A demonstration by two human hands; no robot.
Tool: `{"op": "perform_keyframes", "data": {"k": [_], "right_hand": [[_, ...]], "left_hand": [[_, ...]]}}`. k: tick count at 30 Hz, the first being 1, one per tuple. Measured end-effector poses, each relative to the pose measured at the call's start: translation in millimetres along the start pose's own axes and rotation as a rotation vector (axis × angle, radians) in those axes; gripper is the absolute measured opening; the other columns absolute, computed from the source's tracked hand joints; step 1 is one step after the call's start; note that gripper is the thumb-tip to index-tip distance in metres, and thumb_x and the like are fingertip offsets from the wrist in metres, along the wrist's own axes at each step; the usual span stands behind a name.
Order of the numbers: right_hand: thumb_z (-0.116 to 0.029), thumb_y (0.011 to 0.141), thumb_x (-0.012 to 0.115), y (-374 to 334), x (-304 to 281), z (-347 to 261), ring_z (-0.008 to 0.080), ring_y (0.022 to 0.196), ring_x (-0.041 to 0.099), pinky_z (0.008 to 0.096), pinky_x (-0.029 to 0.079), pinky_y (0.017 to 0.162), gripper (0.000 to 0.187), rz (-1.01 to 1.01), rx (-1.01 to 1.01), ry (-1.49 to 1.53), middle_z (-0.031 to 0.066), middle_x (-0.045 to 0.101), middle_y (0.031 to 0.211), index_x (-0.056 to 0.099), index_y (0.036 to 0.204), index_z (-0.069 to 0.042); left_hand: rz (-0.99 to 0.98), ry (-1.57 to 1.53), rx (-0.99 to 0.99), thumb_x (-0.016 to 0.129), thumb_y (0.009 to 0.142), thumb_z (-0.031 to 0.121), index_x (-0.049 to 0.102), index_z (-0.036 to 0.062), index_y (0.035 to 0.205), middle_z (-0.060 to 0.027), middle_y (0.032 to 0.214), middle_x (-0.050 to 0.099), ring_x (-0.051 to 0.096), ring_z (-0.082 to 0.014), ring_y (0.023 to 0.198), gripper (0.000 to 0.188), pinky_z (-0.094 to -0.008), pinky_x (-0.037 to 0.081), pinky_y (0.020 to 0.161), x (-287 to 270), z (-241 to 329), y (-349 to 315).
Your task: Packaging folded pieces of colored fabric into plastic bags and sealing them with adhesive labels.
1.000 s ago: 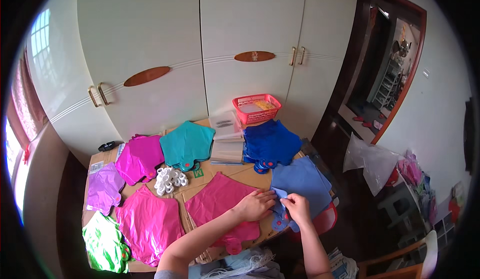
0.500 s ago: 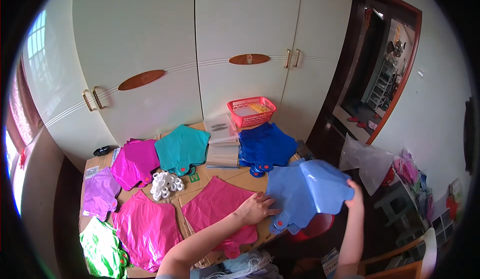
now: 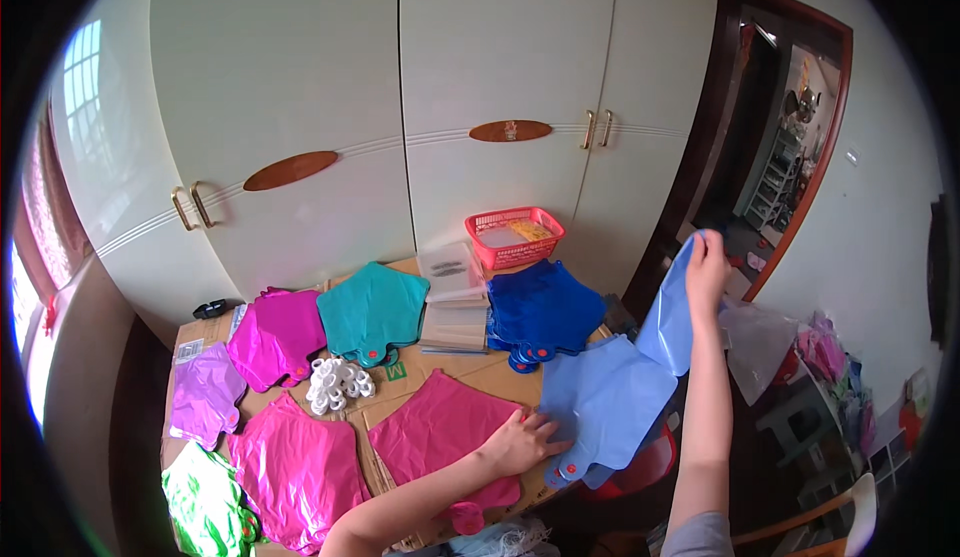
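Head view: we see our right hand (image 3: 706,257) raised at the right of the frame, its grip pinched shut on the top edge of a light blue foil balloon (image 3: 668,312), which hangs down from it as a limp, glossy sheet. Its long axis runs from the fingers down and leftward to the light blue stack (image 3: 600,402) at the lower centre-right. Our left hand (image 3: 520,444) lies flat, fingers spread and holding nothing, where that stack's near corner meets a pink foil balloon (image 3: 440,432); it is the nearer hand to the stack. The cardboard-covered tabletop (image 3: 500,372) also carries dark blue balloons (image 3: 545,307), a teal one (image 3: 372,307), white plastic rings (image 3: 335,382) and a red mesh basket (image 3: 515,237).
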State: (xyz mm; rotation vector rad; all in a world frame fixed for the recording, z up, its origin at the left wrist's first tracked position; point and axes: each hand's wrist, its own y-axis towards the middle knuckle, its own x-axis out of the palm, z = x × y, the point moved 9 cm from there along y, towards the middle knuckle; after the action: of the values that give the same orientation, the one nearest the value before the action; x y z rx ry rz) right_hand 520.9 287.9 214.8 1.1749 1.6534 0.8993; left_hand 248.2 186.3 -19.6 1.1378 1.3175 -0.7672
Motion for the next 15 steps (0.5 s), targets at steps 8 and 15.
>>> {"op": "perform_keyframes", "data": {"k": [8,15], "right_hand": [[-0.023,0.094,0.052,67.7,40.9,-16.6,0.0419,0.078,0.062,0.0514,0.048,0.063,0.015,0.061,-0.059,-0.026,0.0200,0.065,0.083,0.057,0.101,-0.011],[-0.020,0.092,0.051,-61.0,131.5,-94.2,0.0329,0.066,0.064,0.0455,0.051,0.054,0.011,-0.412,-0.594,0.108,0.0134,0.063,0.079,0.053,0.100,-0.014]], "left_hand": [[-0.013,-0.035,-0.015,0.049,0.087,0.023,0.052,0.0282,0.131,-0.0093,0.123,0.053,0.050,-0.0273,0.119,0.045,-0.0507,0.045,0.089,-1.7,3.8,1.5],[0.004,-0.024,-0.032,0.054,0.086,0.028,0.057,0.0272,0.126,-0.0084,0.120,0.055,0.052,-0.0256,0.116,0.041,-0.0493,0.047,0.086,0.2,5.1,5.6]]}}
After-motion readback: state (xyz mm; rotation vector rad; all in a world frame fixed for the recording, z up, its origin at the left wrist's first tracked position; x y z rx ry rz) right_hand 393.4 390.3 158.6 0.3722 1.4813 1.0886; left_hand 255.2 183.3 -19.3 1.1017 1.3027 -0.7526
